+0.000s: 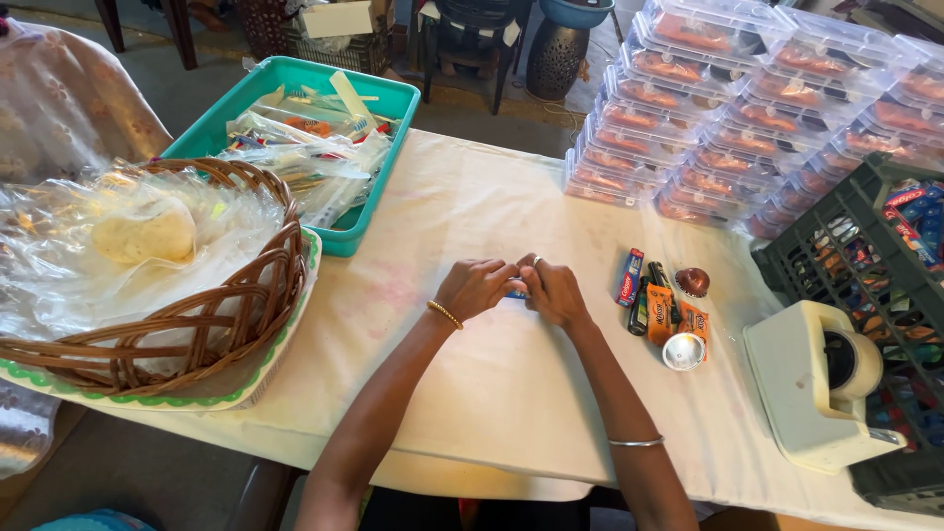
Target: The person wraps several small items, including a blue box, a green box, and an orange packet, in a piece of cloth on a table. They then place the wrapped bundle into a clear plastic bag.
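Note:
My left hand (475, 286) and my right hand (554, 290) meet at the middle of the white table (462, 393), fingers curled together around a small item with a bit of blue (517, 294) showing between them; most of it is hidden. A gold bracelet sits on my left wrist and a silver bangle on my right forearm. Just right of my hands lies a small pile of things (664, 305): a blue tube, a dark tube, orange packets, a round brown sweet and a round foil-topped cup.
A wicker basket (246, 295) lined with plastic holds a round flatbread at left. A teal tray (379, 98) of clear packets stands behind. Stacked clear lidded boxes (747, 108) fill the back right. A tape dispenser (816, 383) and a dark crate (865, 256) stand at right.

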